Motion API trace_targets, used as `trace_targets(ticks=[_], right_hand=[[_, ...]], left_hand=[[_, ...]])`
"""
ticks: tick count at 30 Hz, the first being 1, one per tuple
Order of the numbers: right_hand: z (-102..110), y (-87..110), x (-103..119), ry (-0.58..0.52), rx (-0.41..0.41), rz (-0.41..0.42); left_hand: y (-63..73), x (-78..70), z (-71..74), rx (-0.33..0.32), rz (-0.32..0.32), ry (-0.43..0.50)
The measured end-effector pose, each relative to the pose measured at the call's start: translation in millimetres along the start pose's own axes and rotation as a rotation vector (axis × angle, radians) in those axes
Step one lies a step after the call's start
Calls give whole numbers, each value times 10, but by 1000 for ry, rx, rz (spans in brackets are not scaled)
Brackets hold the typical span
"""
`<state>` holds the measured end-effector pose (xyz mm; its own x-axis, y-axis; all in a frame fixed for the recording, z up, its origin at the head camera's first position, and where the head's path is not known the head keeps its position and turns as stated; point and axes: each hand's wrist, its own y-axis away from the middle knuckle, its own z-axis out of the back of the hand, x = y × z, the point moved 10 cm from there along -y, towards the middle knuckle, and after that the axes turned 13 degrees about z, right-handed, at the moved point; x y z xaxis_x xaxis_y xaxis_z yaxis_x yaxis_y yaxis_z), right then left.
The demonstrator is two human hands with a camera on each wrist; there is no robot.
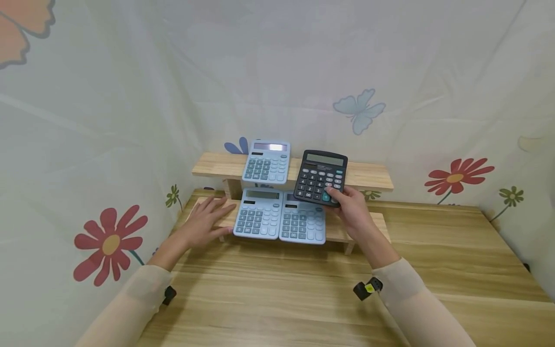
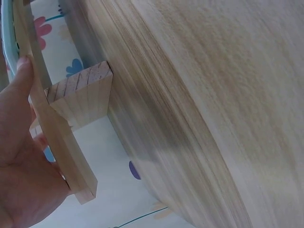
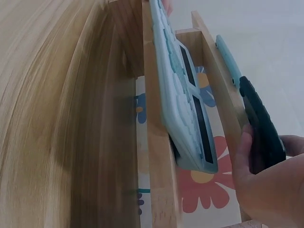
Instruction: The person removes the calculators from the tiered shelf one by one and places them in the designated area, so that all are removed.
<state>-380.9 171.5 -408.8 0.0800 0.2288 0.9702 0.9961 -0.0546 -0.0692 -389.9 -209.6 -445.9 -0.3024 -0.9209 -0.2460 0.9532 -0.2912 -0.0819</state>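
My right hand [image 1: 356, 212] grips a black calculator [image 1: 322, 177] by its lower right corner, thumb on top near the keys. In the right wrist view the black calculator [image 3: 260, 126] is seen edge-on, with fingers beneath it. My left hand [image 1: 207, 221] rests with spread fingers on the left end of the lower wooden shelf [image 1: 226, 219]. Beside its thumb lies a light blue calculator [image 1: 257, 214]. A second light blue calculator [image 1: 302, 221] sits against that one, its top partly hidden by the black one. A third light blue calculator [image 1: 267, 161] stands on the upper shelf [image 1: 217, 165].
The two-step wooden rack stands on a wood-grain table [image 1: 269, 294] near the back. Behind and to the left hangs a pale curtain [image 1: 277, 72] printed with flowers and a butterfly. A short wooden leg [image 2: 83, 90] supports the shelf in the left wrist view.
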Motion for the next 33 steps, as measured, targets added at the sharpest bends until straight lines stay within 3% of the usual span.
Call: trace_targets(ticks=[8,16,26,33], right_hand=[[-9,9,49,-63,30,40],[138,38,166,-68,88,121],[668,135,421,-103,152,194],[1181,215,645,-39,161,226]], left_hand=[[19,51,-40,16,17,4],[31,77,-47,10,20,4],[29,120,-89,12,22,9],[58,94,-79,9,24,23]])
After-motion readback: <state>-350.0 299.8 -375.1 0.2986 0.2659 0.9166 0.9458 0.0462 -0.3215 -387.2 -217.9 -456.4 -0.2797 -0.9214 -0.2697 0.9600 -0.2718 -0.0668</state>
